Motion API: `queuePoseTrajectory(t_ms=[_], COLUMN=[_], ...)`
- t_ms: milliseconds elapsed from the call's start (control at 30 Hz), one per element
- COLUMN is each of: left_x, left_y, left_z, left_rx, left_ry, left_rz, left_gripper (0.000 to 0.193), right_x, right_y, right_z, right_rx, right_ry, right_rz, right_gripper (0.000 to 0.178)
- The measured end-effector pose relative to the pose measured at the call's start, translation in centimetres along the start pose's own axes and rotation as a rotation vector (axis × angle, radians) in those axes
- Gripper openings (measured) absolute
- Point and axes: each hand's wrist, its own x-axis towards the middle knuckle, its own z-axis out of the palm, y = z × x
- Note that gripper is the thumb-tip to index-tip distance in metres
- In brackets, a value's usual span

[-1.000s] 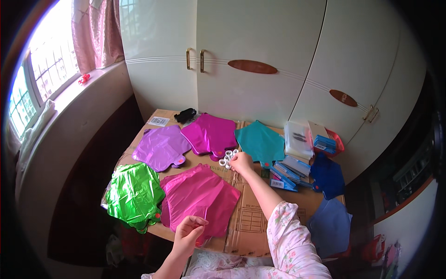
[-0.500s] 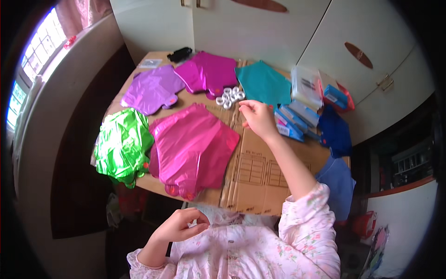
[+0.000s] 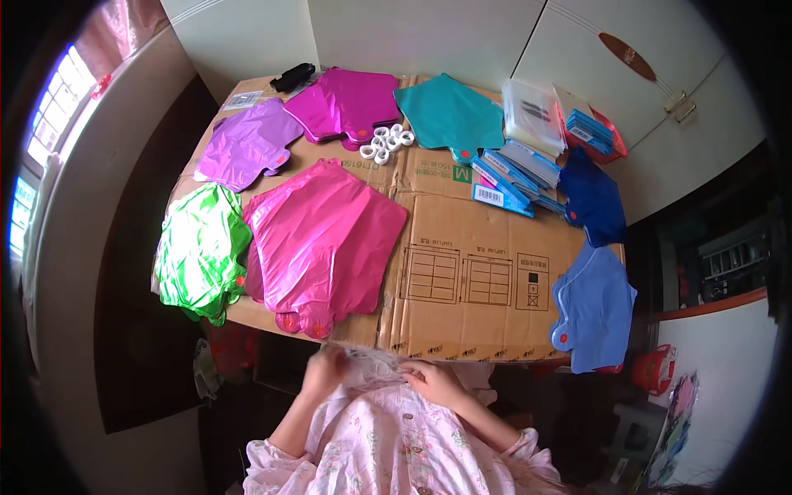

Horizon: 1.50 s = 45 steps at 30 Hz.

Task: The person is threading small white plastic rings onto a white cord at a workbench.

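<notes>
Both hands are over my lap, just below the front edge of the cardboard-covered table (image 3: 462,326). My left hand (image 3: 326,371) is smeared by motion, and its fingers cannot be made out. My right hand (image 3: 433,384) has its fingertips drawn together at a whitish, crinkled material (image 3: 371,369) on my lap; anything small between them is hidden. Nearest to the hands on the table lies a stack of flat pink foil balloons (image 3: 326,239). Shiny green foil balloons (image 3: 202,247) lie to its left. Several small white rolls (image 3: 381,142) sit in a cluster behind the pink stack.
Purple (image 3: 247,144), magenta (image 3: 351,103) and teal foil balloons (image 3: 450,115) lie along the back. At right are blue packets (image 3: 511,177), clear plastic sleeves (image 3: 532,115), a red basket (image 3: 615,144), dark blue foil (image 3: 594,198) and light blue foil (image 3: 596,309) overhanging the edge.
My right hand has come back from beside the white rolls to my lap. My left hand has moved slightly forward, toward the table edge. The view has shifted a little.
</notes>
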Motion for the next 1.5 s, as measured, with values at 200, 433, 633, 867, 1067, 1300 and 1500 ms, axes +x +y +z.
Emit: queuePoseTrajectory(t_ms=[200,433,633,867,1067,1300,1500], left_x=[-0.6,-0.6,-0.4,-1.0,2.5,2.8,3.3], left_y=[-9.5,-5.9,3.9,11.8,15.1,12.6,8.4], left_z=[-6.7,-7.7,-1.6,-0.8,-9.7,-22.8,-30.2], left_rx=[0.023,0.275,0.15,-0.185,-0.515,-0.796,-0.663], left_ry=[0.507,0.423,0.14,-0.348,-0.671,-0.154,0.027], left_rz=[-0.12,0.018,0.291,0.522,0.533,0.582,0.496], left_gripper=[0.013,0.013,0.015,0.016,0.011,0.022,0.033], right_x=[-1.8,-3.8,-3.4,-3.8,-3.8,-5.4,-9.2], right_y=[1.0,2.2,2.1,-3.7,-12.3,-15.9,-12.6], right_z=[-1.0,-1.6,0.8,-3.5,-13.1,-21.7,-26.0], right_rx=[-0.105,-0.35,-0.488,0.2,0.174,-0.177,-0.193], right_ry=[0.133,0.189,0.154,-0.06,-0.081,0.218,0.454], right_rz=[-0.035,-0.211,-0.313,-0.11,-0.163,-0.314,-0.228], right_gripper=[0.025,0.026,0.013,0.011,0.024,0.005,0.009])
